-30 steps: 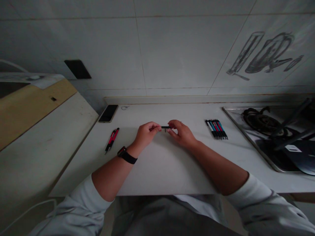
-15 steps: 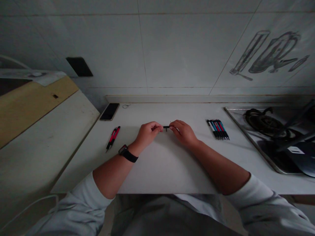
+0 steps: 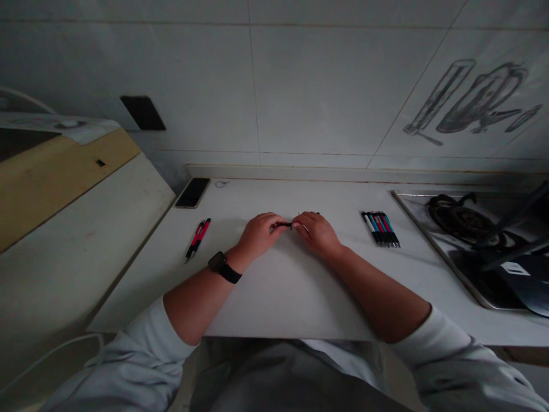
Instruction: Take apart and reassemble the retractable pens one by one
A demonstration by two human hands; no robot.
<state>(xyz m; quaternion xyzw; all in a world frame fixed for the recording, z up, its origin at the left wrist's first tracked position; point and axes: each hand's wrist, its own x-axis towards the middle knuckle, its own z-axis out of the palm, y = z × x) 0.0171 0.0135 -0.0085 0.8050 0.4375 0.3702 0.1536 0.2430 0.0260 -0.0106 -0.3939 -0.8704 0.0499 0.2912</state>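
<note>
Over the middle of the counter my two hands meet, fingertips almost touching. My left hand (image 3: 261, 232) is pinched on a small, slim black pen part (image 3: 283, 225), mostly covered by the fingers. Close against its right end, my right hand (image 3: 317, 232) is closed too, with thumb and fingers together. A pale tip and a dark end peek out behind the right hand's fingers, like a pen, but most of it is hidden. To the left lie two red-and-black pens (image 3: 198, 239) side by side. A row of several click pens (image 3: 380, 229), white, blue and red with black grips, lies to the right.
A phone (image 3: 193, 193) lies at the counter's back left, beside a small ring-like loop (image 3: 221, 184). At the right a gas stove (image 3: 454, 252) with a metal rim borders the white counter (image 3: 283, 297). A pale cabinet (image 3: 86, 229) stands at the left; a tiled wall is behind.
My hands have drawn slightly closer together, and less of the black part shows between them. The whole view has shifted a little. The pens on the counter stay put.
</note>
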